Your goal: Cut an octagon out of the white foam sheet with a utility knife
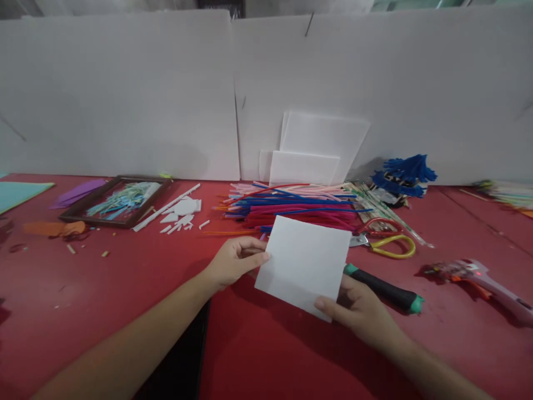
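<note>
Between my two hands, a square white foam board (306, 264) is held tilted above the red table. My left hand (235, 261) grips its left edge, thumb on the face and fingers behind. At the lower right corner, my right hand (360, 311) pinches the board the same way; its other fingers are partly hidden behind. Just beyond the board lies a bundle of pipe cleaners (300, 208) in blue, pink, red and white. Right of the board are scissors (391, 245) with yellow and red handles and a black and green handled tool (387, 289), its far end hidden.
A glue gun (474, 275) lies at the right. Blue pipe-cleaner figures (403, 175) stand behind. White boards (320, 141) lean on the tall white panels (125, 94). Leftward are white scraps (183, 208), a dark wooden frame (119, 201), purple sheets (79, 193) and an orange-handled tool (54, 228).
</note>
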Motion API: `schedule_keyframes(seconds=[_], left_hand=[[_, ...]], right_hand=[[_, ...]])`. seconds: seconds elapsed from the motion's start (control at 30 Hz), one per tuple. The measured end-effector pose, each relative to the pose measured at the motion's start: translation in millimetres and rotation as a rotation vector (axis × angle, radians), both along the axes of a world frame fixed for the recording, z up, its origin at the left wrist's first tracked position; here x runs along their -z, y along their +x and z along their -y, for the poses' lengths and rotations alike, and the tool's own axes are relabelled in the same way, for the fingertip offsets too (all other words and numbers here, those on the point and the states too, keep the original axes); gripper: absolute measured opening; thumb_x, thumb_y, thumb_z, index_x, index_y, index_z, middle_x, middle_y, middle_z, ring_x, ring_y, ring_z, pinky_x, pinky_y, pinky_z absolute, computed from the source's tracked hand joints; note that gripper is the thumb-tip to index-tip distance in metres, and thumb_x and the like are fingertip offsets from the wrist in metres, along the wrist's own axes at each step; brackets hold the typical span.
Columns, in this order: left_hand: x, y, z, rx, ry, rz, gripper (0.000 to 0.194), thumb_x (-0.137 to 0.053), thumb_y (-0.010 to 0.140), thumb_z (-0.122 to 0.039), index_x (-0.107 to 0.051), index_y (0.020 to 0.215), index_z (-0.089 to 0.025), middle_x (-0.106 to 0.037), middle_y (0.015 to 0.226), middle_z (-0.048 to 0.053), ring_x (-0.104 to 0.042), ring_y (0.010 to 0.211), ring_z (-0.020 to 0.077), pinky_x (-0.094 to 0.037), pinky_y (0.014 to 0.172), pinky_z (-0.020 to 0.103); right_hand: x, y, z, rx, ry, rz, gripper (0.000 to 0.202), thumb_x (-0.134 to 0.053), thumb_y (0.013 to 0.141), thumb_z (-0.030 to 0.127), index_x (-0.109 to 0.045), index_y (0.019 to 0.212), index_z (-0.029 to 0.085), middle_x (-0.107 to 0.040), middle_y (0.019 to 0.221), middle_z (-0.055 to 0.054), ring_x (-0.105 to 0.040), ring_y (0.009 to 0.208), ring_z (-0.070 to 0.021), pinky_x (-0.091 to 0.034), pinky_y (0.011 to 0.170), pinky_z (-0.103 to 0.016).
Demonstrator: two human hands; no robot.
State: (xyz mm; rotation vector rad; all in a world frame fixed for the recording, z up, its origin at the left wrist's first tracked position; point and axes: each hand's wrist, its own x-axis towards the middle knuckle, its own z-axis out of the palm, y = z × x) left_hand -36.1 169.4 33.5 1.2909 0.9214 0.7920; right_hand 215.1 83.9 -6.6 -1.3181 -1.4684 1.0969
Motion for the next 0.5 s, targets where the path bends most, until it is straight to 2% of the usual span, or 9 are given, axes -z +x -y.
schedule_keyframes(seconds=[0.07, 0.13, 0.23, 0.3, 0.4, 0.5], left_hand=[[0.2, 0.6, 0.5, -0.028, 0.032, 0.000, 0.035, -0.089, 0.064, -0.046, -0.075, 0.084, -0.020, -0.078, 0.082, 0.003, -0.069, 0.071, 0.0155, -0.054, 0.062, 0.025], [0.8, 1.0, 1.1, -0.054, 0.063, -0.004, 0.032, -0.088, 0.065, -0.044, -0.075, 0.084, -0.021, -0.077, 0.082, 0.002, -0.068, 0.073, 0.0146, -0.054, 0.067, 0.025], [1.2, 1.0, 2.4, -0.076, 0.094, -0.024, 0.031, -0.085, 0.068, -0.044, -0.075, 0.085, -0.021, -0.076, 0.080, 0.001, -0.066, 0.070, 0.0145, -0.051, 0.065, 0.025], [0.6, 1.0, 3.4, -0.073, 0.109, -0.041, 0.031, -0.083, 0.070, -0.046, -0.076, 0.087, -0.021, -0.075, 0.079, 0.002, -0.065, 0.068, 0.0154, -0.050, 0.063, 0.026], [-0.2, 1.3, 4.1, -0.054, 0.129, -0.065, 0.031, -0.082, 0.072, -0.046, -0.078, 0.090, -0.021, -0.076, 0.081, 0.003, -0.065, 0.069, 0.0171, -0.050, 0.064, 0.028], [1.1, 0.9, 2.9, -0.064, 0.146, -0.076, 0.035, -0.082, 0.074, -0.048, -0.078, 0.096, -0.022, -0.075, 0.084, 0.004, -0.067, 0.074, 0.0188, -0.051, 0.066, 0.029]], right_hand=[[-4.7, -0.5, 1.1, -0.021, 0.002, -0.043, 0.055, -0.077, 0.072, 0.070, -0.078, 0.100, 0.022, -0.081, 0.094, -0.010, -0.075, 0.084, -0.0291, -0.062, 0.071, -0.039], [-8.2, 0.4, 1.1, -0.017, 0.003, -0.102, 0.053, -0.073, 0.076, 0.072, -0.076, 0.095, 0.022, -0.078, 0.081, -0.008, -0.073, 0.075, -0.0262, -0.060, 0.066, -0.037], [-10.4, 4.1, 0.9, 0.038, 0.016, -0.177, 0.051, -0.062, 0.086, 0.073, -0.068, 0.080, 0.023, -0.067, 0.063, -0.004, -0.063, 0.056, -0.0199, -0.053, 0.055, -0.032], [-10.3, 7.0, 1.5, 0.094, 0.026, -0.212, 0.050, -0.058, 0.088, 0.073, -0.063, 0.078, 0.025, -0.063, 0.060, -0.001, -0.059, 0.055, -0.0185, -0.050, 0.055, -0.032], [-9.5, 10.3, 2.9, 0.137, 0.005, -0.210, 0.046, -0.065, 0.086, 0.071, -0.067, 0.083, 0.025, -0.060, 0.058, 0.001, -0.057, 0.054, -0.0179, -0.047, 0.054, -0.031], [-9.3, 10.8, 2.7, 0.129, -0.050, -0.157, 0.044, -0.077, 0.078, 0.066, -0.071, 0.077, 0.023, -0.059, 0.054, 0.000, -0.054, 0.050, -0.0169, -0.044, 0.050, -0.030]])
